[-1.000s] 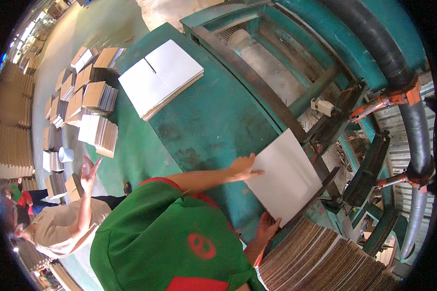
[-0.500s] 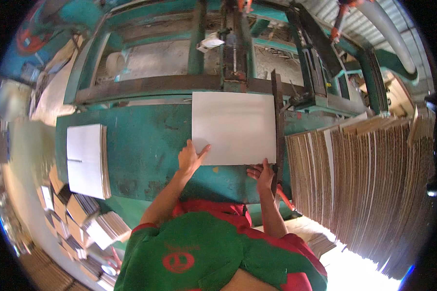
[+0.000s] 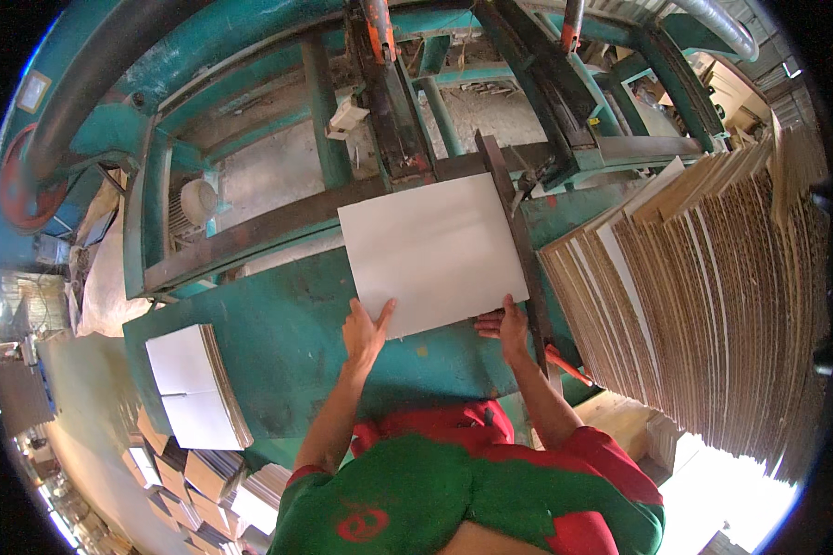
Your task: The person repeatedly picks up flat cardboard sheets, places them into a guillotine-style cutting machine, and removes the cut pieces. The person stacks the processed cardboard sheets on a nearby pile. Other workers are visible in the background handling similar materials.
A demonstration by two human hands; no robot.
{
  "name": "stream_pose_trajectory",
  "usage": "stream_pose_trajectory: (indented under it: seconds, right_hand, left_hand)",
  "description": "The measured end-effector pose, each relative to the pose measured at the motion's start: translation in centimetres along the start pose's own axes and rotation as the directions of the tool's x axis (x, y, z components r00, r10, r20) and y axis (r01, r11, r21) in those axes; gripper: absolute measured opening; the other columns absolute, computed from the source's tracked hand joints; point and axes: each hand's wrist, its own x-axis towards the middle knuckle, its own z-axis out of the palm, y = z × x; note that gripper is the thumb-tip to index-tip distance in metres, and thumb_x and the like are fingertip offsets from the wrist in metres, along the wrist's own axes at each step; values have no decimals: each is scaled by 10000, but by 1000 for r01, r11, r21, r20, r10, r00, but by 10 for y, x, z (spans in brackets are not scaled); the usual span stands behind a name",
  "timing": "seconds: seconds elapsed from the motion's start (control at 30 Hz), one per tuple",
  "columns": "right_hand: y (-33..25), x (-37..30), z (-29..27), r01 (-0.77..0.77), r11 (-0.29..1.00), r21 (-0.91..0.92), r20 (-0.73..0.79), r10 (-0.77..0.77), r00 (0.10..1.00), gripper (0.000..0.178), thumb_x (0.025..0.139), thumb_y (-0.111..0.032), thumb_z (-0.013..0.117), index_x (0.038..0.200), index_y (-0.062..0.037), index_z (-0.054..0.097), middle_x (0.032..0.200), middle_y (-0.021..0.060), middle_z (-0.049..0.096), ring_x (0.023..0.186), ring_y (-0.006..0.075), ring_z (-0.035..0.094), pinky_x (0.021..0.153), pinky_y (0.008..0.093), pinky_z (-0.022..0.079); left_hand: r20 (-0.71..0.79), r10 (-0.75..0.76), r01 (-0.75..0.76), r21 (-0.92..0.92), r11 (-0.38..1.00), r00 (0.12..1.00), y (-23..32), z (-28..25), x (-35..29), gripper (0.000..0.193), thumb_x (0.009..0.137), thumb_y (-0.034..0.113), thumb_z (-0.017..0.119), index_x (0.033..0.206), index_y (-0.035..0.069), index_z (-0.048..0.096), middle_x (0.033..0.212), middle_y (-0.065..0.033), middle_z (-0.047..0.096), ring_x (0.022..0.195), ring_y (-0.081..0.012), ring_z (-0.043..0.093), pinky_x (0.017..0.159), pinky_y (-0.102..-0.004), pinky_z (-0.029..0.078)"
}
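Half-open, left hand (image 3: 365, 340) and right hand (image 3: 513, 335) are touching white cardboard (image 3: 435, 254); I'm judging it light, stiff, best held by near corners.

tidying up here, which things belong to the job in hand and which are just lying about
Likely the job:
white sheet, left hand and right hand at its near edge
dark bar on its right
green table
slotted white stack
upright brown sheets

Apparently lying about:
cardboard bundles, lower left
tan sheeting, far left

Smooth matt sheet (image 3: 432, 254) — cardboard, probably
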Motion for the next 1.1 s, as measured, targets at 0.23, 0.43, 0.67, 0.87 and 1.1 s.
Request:
stream_pose_trajectory:
  seconds: [0.23,0.43,0.67,0.87,1.1]
  right_hand:
    - [-98,94,64,-37,994,-105,74,45,996,561,1024,-426,330,1125,93,517,809,195,678,653,281,694,556,394,604]
    - [-141,154,108,-114,982,-152,11,117,993,503,1034,-393,335,1238,52,452,801,168,665,666,257,677,595,370,608]
    - [-126,167,98,19,998,-55,-11,-19,1000,353,1015,-394,429,966,-53,504,595,13,427,436,140,372,397,264,352]
    - [-123,152,83,30,981,-190,-152,-60,987,436,980,-497,441,846,-94,541,608,26,445,467,146,391,403,292,318]
    - [5,56,5,169,930,-327,-84,-206,975,563,969,-574,348,690,-101,469,570,61,491,478,193,431,434,343,373]
  left_hand:
    - [111,-115,117,-16,993,987,31,-18,147,915,832,699,547,1145,-152,420,999,-340,632,925,-473,640,804,-517,518]
    - [197,-208,215,-16,976,958,26,-6,232,964,825,711,547,1222,-147,359,1031,-331,633,968,-452,640,834,-499,512]
    - [128,-171,188,-132,973,977,18,6,229,1058,783,746,556,1265,-174,353,1030,-312,642,964,-443,645,794,-499,528]
    - [185,-170,233,-407,883,968,40,-37,175,951,793,595,670,1305,-144,359,1122,-283,614,1003,-409,638,839,-479,514]
    - [145,-108,169,-517,839,983,-19,-15,14,793,762,531,724,1256,-20,439,1078,-259,627,972,-446,625,844,-517,496]
